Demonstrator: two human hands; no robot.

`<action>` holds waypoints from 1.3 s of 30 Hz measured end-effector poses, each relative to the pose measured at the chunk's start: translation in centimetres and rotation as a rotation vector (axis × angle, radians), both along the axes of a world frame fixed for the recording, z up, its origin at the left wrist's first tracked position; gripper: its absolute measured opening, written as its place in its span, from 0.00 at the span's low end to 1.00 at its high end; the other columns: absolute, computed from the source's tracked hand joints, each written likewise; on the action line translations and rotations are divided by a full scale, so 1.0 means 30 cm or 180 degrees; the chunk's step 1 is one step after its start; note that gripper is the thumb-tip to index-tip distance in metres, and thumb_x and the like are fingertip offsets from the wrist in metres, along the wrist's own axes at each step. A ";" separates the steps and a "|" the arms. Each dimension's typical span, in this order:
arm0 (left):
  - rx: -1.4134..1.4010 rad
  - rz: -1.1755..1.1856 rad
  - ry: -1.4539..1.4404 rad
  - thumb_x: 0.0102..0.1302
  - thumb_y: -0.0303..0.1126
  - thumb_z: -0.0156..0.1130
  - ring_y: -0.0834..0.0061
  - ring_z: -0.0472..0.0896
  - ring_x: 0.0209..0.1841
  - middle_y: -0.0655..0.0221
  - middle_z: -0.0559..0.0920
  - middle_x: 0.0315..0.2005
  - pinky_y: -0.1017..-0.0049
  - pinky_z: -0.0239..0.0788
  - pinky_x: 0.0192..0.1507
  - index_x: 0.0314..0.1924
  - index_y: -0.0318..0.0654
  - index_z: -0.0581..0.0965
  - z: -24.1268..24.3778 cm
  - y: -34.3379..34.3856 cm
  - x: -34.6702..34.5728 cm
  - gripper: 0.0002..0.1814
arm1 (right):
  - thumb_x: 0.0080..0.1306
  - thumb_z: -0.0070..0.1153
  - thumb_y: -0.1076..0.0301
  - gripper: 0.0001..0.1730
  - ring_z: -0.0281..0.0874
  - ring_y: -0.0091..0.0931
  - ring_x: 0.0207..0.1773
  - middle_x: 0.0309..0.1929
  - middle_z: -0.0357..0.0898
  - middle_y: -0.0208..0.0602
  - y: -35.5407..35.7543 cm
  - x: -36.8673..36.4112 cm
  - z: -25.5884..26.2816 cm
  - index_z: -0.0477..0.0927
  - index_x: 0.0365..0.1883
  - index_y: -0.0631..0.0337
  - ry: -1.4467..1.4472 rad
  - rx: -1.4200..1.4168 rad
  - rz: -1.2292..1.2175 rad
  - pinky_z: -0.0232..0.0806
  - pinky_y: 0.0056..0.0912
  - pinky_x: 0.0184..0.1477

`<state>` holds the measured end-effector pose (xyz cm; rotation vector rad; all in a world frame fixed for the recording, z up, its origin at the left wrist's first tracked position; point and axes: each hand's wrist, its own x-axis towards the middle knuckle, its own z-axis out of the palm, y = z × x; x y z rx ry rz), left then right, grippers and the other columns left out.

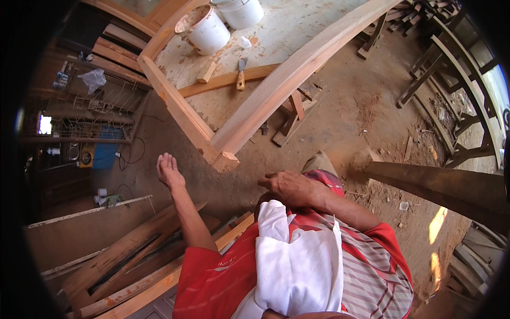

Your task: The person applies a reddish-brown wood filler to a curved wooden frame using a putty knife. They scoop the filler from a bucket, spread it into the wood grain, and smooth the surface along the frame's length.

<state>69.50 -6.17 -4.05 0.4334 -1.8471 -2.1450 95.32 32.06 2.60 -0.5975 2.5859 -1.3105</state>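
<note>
My left hand (170, 172) is raised on the left with its fingers stretched out, and nothing is in it. The nearest thing to it is the jointed corner of a wooden frame (177, 113), up and to the right. In front of my belly, my right hand (283, 186) is bent with the back of it towards me; its fingertips are partly hidden, so whether it holds anything is unclear. Just below it hangs a white cloth (299, 271) over my red shirt. A thick curved rail (279, 87) meets the frame's near corner.
Inside the frame, a pale board (279, 24) bears a putty knife (240, 75), a wood block (207, 72), a stained white bucket (209, 34) and another bucket (241, 14). A post (430, 181) crosses at right. Planks (131, 263) lie at lower left, curved wooden frames (470, 79) at far right.
</note>
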 end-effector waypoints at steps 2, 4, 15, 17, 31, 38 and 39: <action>0.0243 0.0171 -0.0767 0.76 0.38 0.62 0.61 0.79 0.66 0.54 0.81 0.63 0.61 0.71 0.72 0.68 0.34 0.74 -0.174 -0.002 0.193 0.25 | 0.71 0.64 0.59 0.18 0.87 0.50 0.50 0.44 0.86 0.51 0.005 0.021 0.001 0.80 0.49 0.65 -0.0081 0.0075 0.0049 0.78 0.53 0.51; 0.0359 -0.0130 -0.1477 0.72 0.36 0.66 0.68 0.85 0.52 0.62 0.86 0.51 0.66 0.78 0.60 0.62 0.36 0.78 -0.379 0.000 0.445 0.22 | 0.71 0.65 0.57 0.19 0.87 0.50 0.50 0.43 0.86 0.51 0.003 0.050 0.008 0.81 0.48 0.65 -0.0082 0.0153 0.0015 0.77 0.54 0.52; -0.2192 -0.2888 -0.3276 0.72 0.41 0.63 0.74 0.84 0.37 0.69 0.88 0.39 0.68 0.77 0.39 0.48 0.37 0.86 -0.827 0.132 1.528 0.15 | 0.70 0.67 0.57 0.25 0.88 0.50 0.47 0.49 0.87 0.53 0.187 0.306 -0.189 0.80 0.57 0.66 -0.0567 0.0486 0.0055 0.78 0.53 0.53; -0.1873 -0.2721 -0.3391 0.72 0.40 0.63 0.73 0.85 0.38 0.68 0.88 0.39 0.68 0.77 0.39 0.48 0.37 0.86 -0.818 0.177 1.538 0.15 | 0.71 0.66 0.55 0.24 0.88 0.50 0.44 0.47 0.88 0.53 0.222 0.284 -0.167 0.80 0.53 0.68 -0.0668 0.0481 0.0194 0.78 0.52 0.51; -0.2300 -0.2825 -0.3149 0.75 0.39 0.61 0.71 0.86 0.41 0.66 0.89 0.42 0.67 0.80 0.41 0.53 0.38 0.85 -0.681 0.318 1.345 0.16 | 0.74 0.64 0.56 0.20 0.86 0.50 0.48 0.44 0.84 0.53 0.357 0.295 -0.127 0.79 0.47 0.67 0.0142 0.0276 -0.0379 0.77 0.52 0.50; -0.2657 -0.2829 -0.2701 0.76 0.38 0.60 0.70 0.87 0.43 0.65 0.89 0.44 0.67 0.81 0.42 0.55 0.38 0.84 -0.572 0.408 1.066 0.16 | 0.74 0.62 0.53 0.22 0.85 0.53 0.50 0.45 0.86 0.57 0.552 0.553 -0.280 0.81 0.47 0.67 -0.0862 0.0444 -0.1252 0.76 0.54 0.52; -0.2612 -0.2782 -0.2698 0.76 0.38 0.60 0.70 0.87 0.43 0.65 0.89 0.44 0.67 0.81 0.43 0.56 0.38 0.84 -0.554 0.454 1.033 0.16 | 0.74 0.62 0.52 0.22 0.85 0.53 0.51 0.45 0.86 0.57 0.586 0.571 -0.295 0.81 0.47 0.67 -0.0958 0.0564 -0.1332 0.76 0.55 0.52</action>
